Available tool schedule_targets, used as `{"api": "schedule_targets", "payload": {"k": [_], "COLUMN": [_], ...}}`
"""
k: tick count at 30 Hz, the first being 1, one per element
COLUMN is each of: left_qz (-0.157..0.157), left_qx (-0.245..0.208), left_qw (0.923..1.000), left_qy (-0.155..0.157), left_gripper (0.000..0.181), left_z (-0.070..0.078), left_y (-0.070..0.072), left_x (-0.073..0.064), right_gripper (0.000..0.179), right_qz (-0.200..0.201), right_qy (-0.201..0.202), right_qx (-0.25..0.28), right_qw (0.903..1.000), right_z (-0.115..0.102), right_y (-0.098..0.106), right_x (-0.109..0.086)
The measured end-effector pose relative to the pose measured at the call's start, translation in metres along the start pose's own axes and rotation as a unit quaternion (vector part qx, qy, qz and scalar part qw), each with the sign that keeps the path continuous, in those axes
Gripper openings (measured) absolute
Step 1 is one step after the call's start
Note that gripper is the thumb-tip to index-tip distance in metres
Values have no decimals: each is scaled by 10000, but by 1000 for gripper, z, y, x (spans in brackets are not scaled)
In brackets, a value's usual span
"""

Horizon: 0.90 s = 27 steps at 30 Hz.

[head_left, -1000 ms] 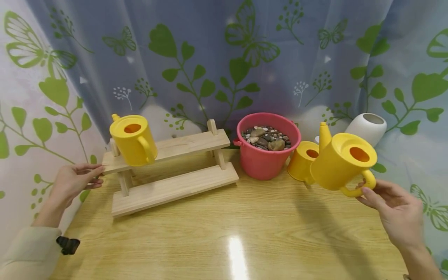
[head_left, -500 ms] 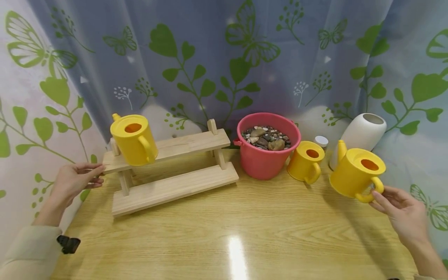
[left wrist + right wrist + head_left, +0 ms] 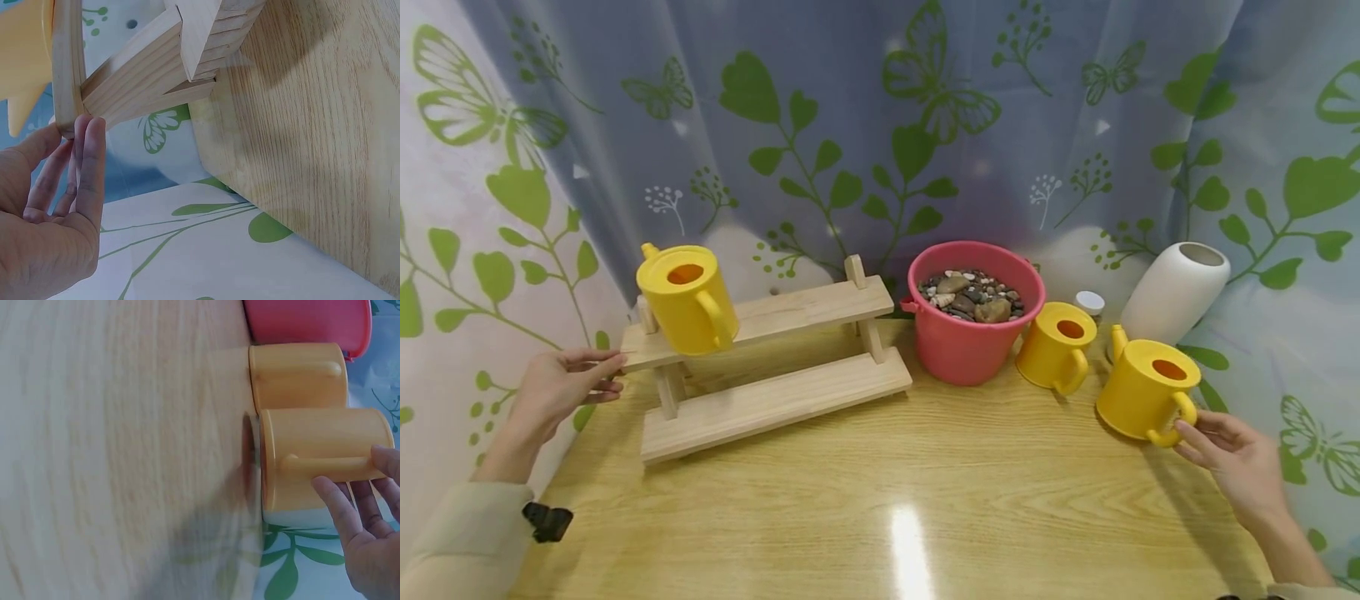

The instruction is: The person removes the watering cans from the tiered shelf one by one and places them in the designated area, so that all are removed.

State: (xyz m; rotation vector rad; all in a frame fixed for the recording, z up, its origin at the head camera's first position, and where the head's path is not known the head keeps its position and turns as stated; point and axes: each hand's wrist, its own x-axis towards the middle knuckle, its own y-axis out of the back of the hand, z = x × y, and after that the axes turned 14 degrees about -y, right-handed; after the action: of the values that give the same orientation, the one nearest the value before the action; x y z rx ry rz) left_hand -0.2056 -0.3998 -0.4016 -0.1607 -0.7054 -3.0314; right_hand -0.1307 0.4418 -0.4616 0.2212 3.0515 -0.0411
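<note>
My left hand (image 3: pixel 559 387) pinches the left end of the top board on a two-tier wooden shelf (image 3: pixel 805 310); in the left wrist view its thumb and fingertips meet at the board's end (image 3: pixel 67 75). On that board, close by, stands a yellow watering can (image 3: pixel 688 312), handle towards me. At the right, my right hand (image 3: pixel 1238 460) pinches the handle of another yellow watering can (image 3: pixel 1131 396), held upright close over the table in front of the white vase (image 3: pixel 1176 293). The right wrist view shows thumb and fingers at this can's handle (image 3: pixel 331 467).
A pink bucket (image 3: pixel 964 354) of stones stands mid-back, with a third yellow watering can (image 3: pixel 1047 354) against its right side. Behind that can is a small white-capped jar (image 3: pixel 1089 301). Patterned curtains (image 3: pixel 850 125) hang behind the wooden table (image 3: pixel 820 517).
My right hand has carried its watering can rightward and down, away from the can by the bucket, then slightly back left as it lowers. My left hand has stayed at the shelf.
</note>
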Motion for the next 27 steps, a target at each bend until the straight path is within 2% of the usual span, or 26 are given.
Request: {"api": "schedule_targets", "payload": {"k": [6, 9, 12, 18, 24, 26, 27], "left_qz": [-12, -4, -7, -31, -46, -34, -32], "left_qx": [-114, -173, -172, -67, -59, -98, -75], "left_qw": [9999, 9998, 9998, 9999, 10000, 9999, 10000], "left_qy": [-50, -78, -92, -101, -63, -44, -41], "left_gripper": [18, 8, 9, 23, 28, 21, 24], "left_z": [1, 0, 0, 0, 0, -1, 0], "left_y": [0, 0, 0, 1, 2, 2, 3], "left_x": [-1, -2, -2, 1, 0, 0, 0], "right_gripper": [20, 19, 18, 17, 26, 25, 24], "right_qz": [178, 252, 337, 562, 806, 942, 1005], "right_qy": [-374, -522, -707, -1058, -755, -674, -682], "right_qx": [-275, -446, -545, -445, 154, 285, 258], "right_qw": [9988, 9973, 9954, 9918, 9938, 9929, 9923], "right_z": [5, 6, 6, 5, -2, -8, -11], "right_y": [1, 3, 4, 4, 4, 2, 0], "right_x": [3, 5, 6, 5, -3, -8, -11]}}
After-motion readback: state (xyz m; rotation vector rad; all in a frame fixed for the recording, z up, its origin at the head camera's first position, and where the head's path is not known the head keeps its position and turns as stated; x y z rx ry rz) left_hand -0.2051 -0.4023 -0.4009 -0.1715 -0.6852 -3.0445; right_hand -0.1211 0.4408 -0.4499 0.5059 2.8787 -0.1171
